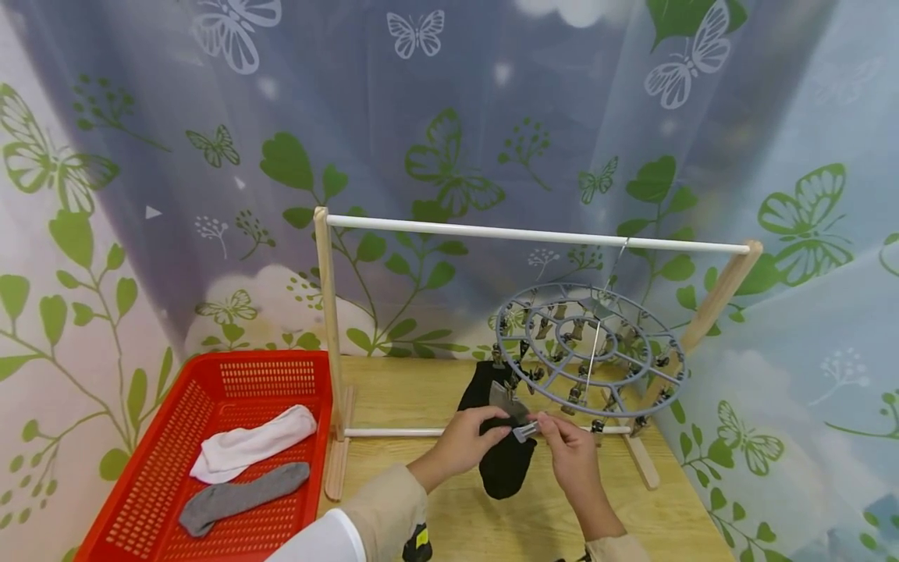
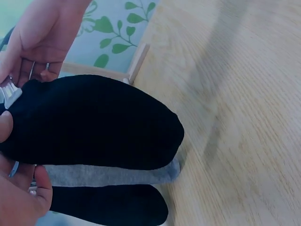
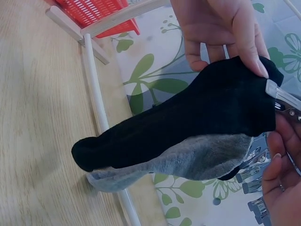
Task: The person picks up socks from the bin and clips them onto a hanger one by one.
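My left hand [image 1: 463, 441] pinches the cuff of a black sock [image 1: 507, 468], its thumb on the fabric right beside a grey clip. Thumb and fingertips of my right hand [image 1: 572, 460] pinch that clip [image 1: 525, 432] at the sock's edge. In the right wrist view the clip's tip [image 3: 273, 88] overlaps the cuff. Toe downward, the sock hangs in front of a grey sock [image 2: 113, 174] and another black sock [image 2: 113, 202]. Above the right hand is a round grey clip hanger [image 1: 502, 336] with several clips around its rings.
The hanger hooks over the white rail [image 1: 456, 228] of a wooden rack [image 1: 328, 312]. At left, a red basket [image 1: 151, 437] holds a white sock [image 1: 253, 443] and a grey sock [image 1: 246, 492]. A lower white bar [image 1: 393, 432] crosses above the wooden table [image 1: 393, 390]; a patterned curtain hangs behind.
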### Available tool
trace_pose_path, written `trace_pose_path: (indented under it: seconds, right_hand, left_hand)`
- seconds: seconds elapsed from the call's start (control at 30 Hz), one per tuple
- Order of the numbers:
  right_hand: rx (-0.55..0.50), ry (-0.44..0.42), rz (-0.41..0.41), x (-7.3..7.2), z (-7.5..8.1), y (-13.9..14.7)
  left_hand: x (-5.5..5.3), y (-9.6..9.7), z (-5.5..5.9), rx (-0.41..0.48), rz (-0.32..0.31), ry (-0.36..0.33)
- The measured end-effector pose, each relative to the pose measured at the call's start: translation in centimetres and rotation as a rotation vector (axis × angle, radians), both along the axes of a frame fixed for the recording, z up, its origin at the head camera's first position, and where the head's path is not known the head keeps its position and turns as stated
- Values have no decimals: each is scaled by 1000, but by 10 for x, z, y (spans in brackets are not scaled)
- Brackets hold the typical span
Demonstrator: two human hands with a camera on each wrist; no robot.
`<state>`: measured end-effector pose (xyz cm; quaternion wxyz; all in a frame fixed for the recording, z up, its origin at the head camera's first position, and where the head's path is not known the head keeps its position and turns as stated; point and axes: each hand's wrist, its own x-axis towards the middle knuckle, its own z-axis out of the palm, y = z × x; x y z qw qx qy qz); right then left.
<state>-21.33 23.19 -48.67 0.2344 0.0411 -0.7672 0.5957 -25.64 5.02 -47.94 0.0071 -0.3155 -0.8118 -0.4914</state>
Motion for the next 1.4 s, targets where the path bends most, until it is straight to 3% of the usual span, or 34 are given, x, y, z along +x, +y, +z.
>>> trace_pose_path:
  seconds: [0.27, 0.53, 0.93, 1.13, 1.27, 1.4]
  right_hand:
    - [17, -19, -17, 1, 1, -1]
    - [-19, -82, 25, 2, 3, 0]
    - [-61, -188, 10, 4, -4, 2]
    - [-65, -308, 59, 6, -10, 7]
    - [-3, -416, 87, 8, -13, 10]
    - [85, -550, 166, 9, -16, 15]
  left_hand:
    - [2, 2, 6, 58, 9, -57]
    - [3, 2, 10, 40, 26, -94]
    - [-1, -3, 1, 51, 33, -98]
    - [-2, -7, -3, 47, 55, -94]
    - [-5, -11, -3, 49, 78, -99]
    - [-8, -15, 1, 66, 120, -97]
